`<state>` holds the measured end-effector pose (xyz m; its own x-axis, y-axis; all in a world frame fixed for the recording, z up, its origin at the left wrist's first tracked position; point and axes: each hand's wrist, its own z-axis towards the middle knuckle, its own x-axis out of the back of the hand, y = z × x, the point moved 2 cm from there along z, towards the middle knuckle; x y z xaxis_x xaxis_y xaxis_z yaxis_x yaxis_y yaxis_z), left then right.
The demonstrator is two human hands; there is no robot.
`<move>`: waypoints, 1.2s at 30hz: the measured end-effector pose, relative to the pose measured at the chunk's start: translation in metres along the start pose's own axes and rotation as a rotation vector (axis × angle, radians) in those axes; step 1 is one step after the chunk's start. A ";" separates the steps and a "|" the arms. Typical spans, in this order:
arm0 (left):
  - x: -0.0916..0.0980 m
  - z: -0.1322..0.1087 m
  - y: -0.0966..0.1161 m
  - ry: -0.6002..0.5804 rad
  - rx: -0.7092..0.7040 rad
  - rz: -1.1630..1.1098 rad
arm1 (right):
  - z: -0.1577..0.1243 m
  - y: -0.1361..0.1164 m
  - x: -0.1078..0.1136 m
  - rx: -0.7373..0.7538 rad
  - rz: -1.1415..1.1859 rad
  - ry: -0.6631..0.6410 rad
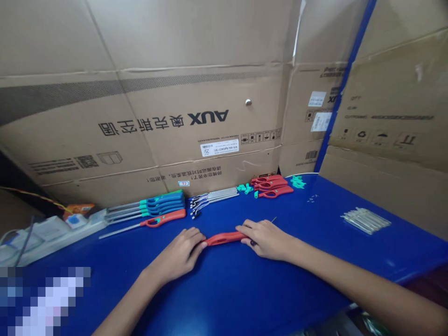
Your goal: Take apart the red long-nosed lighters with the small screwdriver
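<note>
A red lighter handle (226, 238) lies level just above or on the blue table, between my two hands. My left hand (185, 252) pinches its narrow left end between thumb and fingers. Around its right end my right hand (264, 239) is closed, with a dark round spot showing near the fingers. A thin rod tip sticks up behind the right hand; what it belongs to is hidden. Behind my left hand lies an assembled red lighter (171, 217) with a long metal tube, beside a stack of blue lighters (164, 204).
Metal tubes with wires (220, 195), green caps (246, 188), red handles (275, 186) and green pieces (297, 182) line the back of the blue table (217, 298). Clear packets (366, 220) lie right. A power strip (59, 238) sits left. Cardboard walls (168, 93) stand behind.
</note>
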<state>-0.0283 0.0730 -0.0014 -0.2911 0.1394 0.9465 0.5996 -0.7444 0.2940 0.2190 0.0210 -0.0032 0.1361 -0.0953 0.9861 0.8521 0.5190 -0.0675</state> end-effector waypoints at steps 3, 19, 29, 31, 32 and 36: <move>-0.003 0.000 0.004 0.020 -0.046 -0.001 | -0.006 0.008 0.004 -0.006 0.028 -0.007; -0.009 0.001 0.028 0.138 -0.254 0.183 | 0.020 -0.041 0.020 0.178 0.002 0.063; 0.002 -0.001 0.024 0.140 -0.248 0.214 | 0.007 -0.022 0.011 0.207 0.030 0.241; 0.002 0.000 0.025 0.139 -0.253 0.212 | 0.005 -0.019 0.010 0.215 0.055 0.257; 0.001 0.000 0.026 0.134 -0.255 0.213 | 0.004 -0.019 0.010 0.227 0.060 0.264; -0.004 0.001 0.028 0.114 -0.233 0.165 | 0.003 -0.018 0.007 0.250 0.031 0.282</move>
<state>-0.0095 0.0522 0.0030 -0.2935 -0.0604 0.9540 0.4626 -0.8824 0.0864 0.2030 0.0137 0.0054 0.3233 -0.2880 0.9014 0.7004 0.7133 -0.0233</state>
